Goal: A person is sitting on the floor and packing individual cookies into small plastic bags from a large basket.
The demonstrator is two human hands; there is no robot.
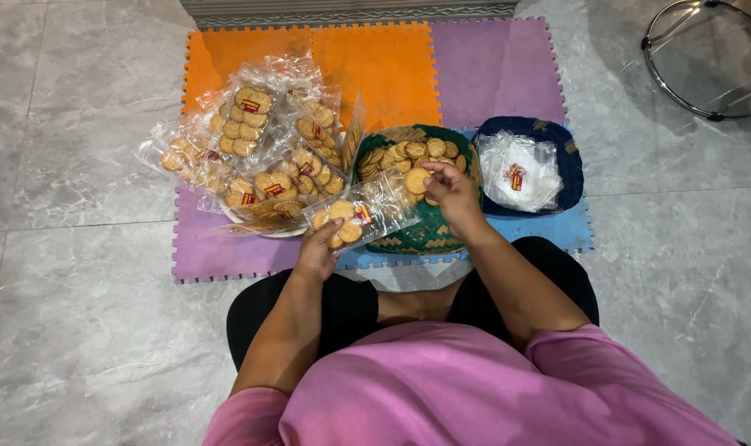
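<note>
My left hand (318, 252) holds a clear plastic bag (365, 211) with a few round biscuits and a red and yellow label inside. My right hand (450, 192) pinches a round golden biscuit (417, 180) at the bag's open end, just above a green woven basket (421, 235) filled with loose biscuits (408, 153). Both hands are over the basket's near side.
A pile of filled biscuit bags (260, 149) lies to the left on orange and purple foam mats (392, 66). A dark blue basket (570, 157) with empty clear bags (520, 169) stands at the right. A round metal-rimmed glass piece (706, 58) lies on the grey tile floor far right.
</note>
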